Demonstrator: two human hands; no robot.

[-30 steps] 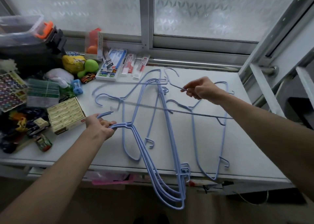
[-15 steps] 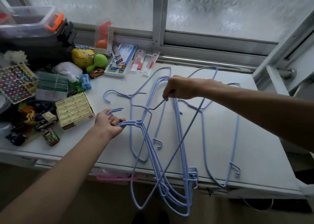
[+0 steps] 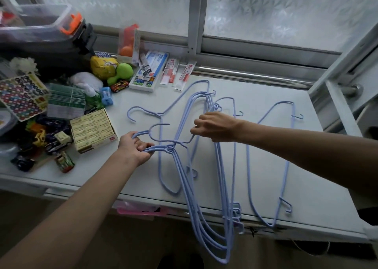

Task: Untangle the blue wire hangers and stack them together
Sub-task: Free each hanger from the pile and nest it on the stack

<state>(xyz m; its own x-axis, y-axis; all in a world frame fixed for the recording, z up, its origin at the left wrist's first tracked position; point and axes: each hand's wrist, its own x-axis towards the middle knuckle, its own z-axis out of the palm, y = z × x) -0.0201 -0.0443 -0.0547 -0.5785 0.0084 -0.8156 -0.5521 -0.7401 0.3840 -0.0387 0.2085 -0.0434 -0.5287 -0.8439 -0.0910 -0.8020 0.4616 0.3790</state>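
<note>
Several blue wire hangers lie on the white table [image 3: 266, 176]. A stacked bundle of hangers [image 3: 204, 207] runs from mid-table down over the front edge. My left hand [image 3: 135, 148] grips the hooks and necks of that bundle. My right hand [image 3: 214, 126] pinches the wire of one hanger [image 3: 161, 140] near its shoulder, holding it over the bundle. One loose hanger [image 3: 286, 166] lies apart at the right. Another hanger, its hook [image 3: 131, 113] pointing left, lies beneath the bundle.
Clutter fills the table's left side: a box of small packs [image 3: 93, 129], toy cars [image 3: 59, 142], sticker sheets [image 3: 20, 97], a green toy [image 3: 122, 71] and stationery packs [image 3: 151, 72]. A frosted window and its rail run along the back. A metal frame [image 3: 337, 97] stands at the right.
My right hand has brought its hanger left and down onto the bundle, so it now lies nearly aligned with the stack. My left hand kept its grip on the hooks.
</note>
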